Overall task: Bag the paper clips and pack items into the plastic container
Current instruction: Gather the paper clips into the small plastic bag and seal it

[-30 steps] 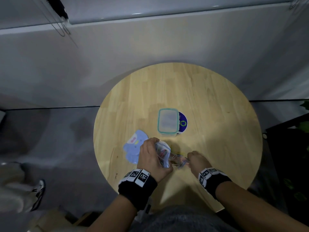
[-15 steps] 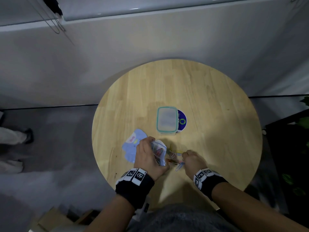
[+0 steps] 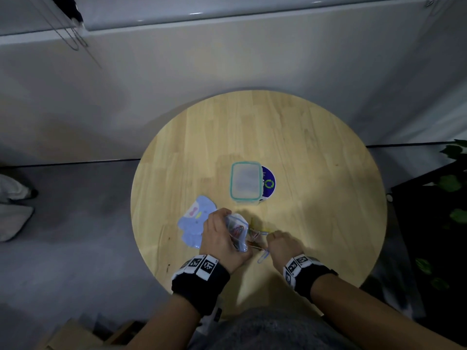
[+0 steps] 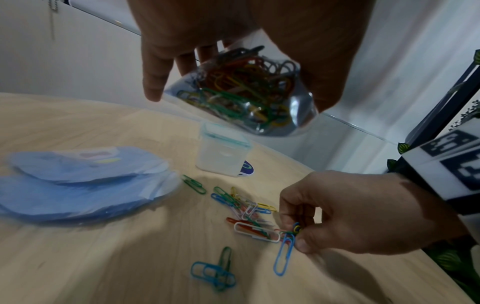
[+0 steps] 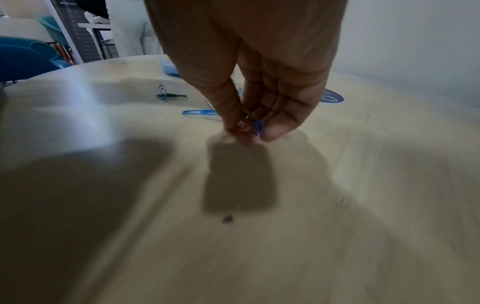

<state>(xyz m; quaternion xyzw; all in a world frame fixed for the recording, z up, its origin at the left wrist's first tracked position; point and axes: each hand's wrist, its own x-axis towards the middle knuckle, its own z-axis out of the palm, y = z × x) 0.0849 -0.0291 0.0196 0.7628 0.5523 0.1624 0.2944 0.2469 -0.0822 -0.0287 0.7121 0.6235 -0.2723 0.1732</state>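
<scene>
My left hand (image 3: 222, 236) grips a clear plastic bag (image 3: 237, 229) (image 4: 246, 90) stuffed with coloured paper clips, held just above the round wooden table (image 3: 316, 152). Right of it my right hand (image 3: 280, 245) (image 4: 337, 211) (image 5: 249, 123) pinches a small bunch of paper clips (image 4: 293, 230) (image 5: 250, 127) at the table surface. Several loose paper clips (image 4: 244, 207) (image 3: 255, 237) lie scattered between the hands. The lidded plastic container (image 3: 245, 183) (image 4: 223, 156), clear with a teal rim, stands beyond them near the table's middle.
A blue stack of shaped cards or notes (image 3: 195, 223) (image 4: 78, 181) lies left of my left hand. A round dark-blue sticker (image 3: 269, 181) pokes out from under the container's right side. A plant (image 3: 452, 185) and dark shelf stand off the table's right edge.
My right hand has shifted slightly left along the table among the loose clips and now pinches a few. My left hand still holds the bag in about the same place.
</scene>
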